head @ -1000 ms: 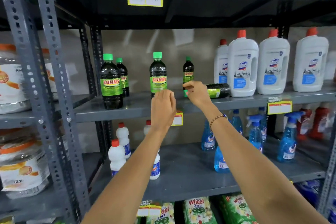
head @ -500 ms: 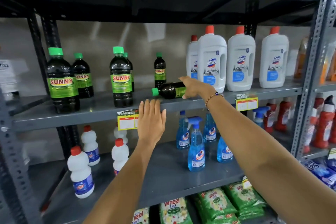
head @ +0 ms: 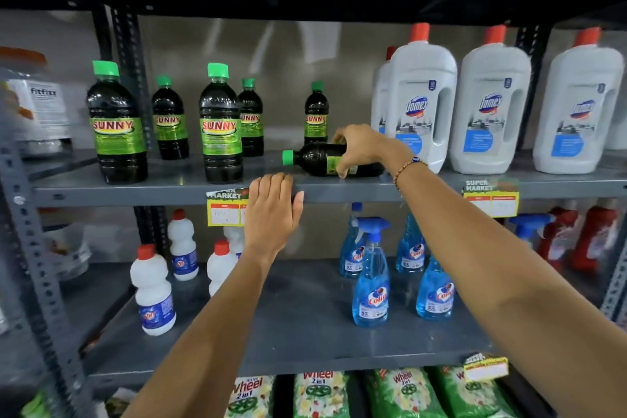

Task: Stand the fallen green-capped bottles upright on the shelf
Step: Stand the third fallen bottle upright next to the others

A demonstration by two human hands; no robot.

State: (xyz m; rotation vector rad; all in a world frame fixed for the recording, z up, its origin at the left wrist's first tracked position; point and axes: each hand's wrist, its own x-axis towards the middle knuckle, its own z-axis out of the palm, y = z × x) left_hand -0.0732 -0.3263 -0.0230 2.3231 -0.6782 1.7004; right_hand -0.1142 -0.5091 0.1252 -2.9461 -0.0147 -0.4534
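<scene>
One dark green-capped bottle (head: 314, 159) lies on its side on the grey shelf (head: 176, 192), cap pointing left. My right hand (head: 364, 148) is wrapped over its labelled body, gripping it. My left hand (head: 273, 210) rests flat on the shelf's front edge just below the cap, fingers together, holding nothing. Several other green-capped bottles stand upright: two large ones at the front (head: 117, 125) (head: 220, 127) and smaller ones behind (head: 169, 120) (head: 251, 119) (head: 316, 115).
Big white cleaner jugs with red caps (head: 420, 102) stand right beside the fallen bottle. A yellow price tag (head: 225, 209) hangs by my left hand. Below are blue spray bottles (head: 371, 278) and small white bottles (head: 152, 292). A grey upright post (head: 37, 268) is at the left.
The view swung right and closer to the shelf. My right hand slid along the fallen bottle and closed over its body. My left hand dropped onto the shelf's front edge.
</scene>
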